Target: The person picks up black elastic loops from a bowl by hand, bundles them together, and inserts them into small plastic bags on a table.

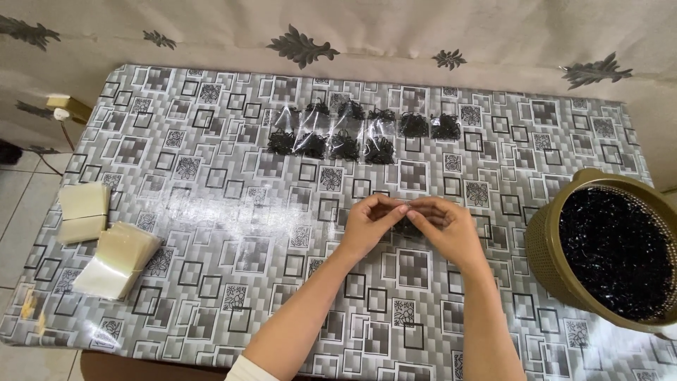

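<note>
At the far left of the counter [211,212], near its left edge, lie stacks of empty clear bags [113,257], well apart from the hands. Further right, toward the far edge, filled bags [331,137] of small black bands sit in two rows, with two loose black bunches [430,127] just beside them at the right end. In the middle, the left hand [370,222] and the right hand [448,226] meet fingertip to fingertip just above the counter, each grip pinched shut on the top edge of a small bag [407,226] that hangs between them. The bag's dark contents show just below the fingers; most of it is hidden by the hands. Its top edge runs left to right, from one pinch to the other, and both hands are equally near it. The filled rows lie straight ahead of the hands, across a bare stretch of patterned cloth, and there is open room on either side of the forearms. At the far right, a brown basket [546,247] full of loose black bands stands by the counter's right edge, nearer the right hand than the left.
</note>
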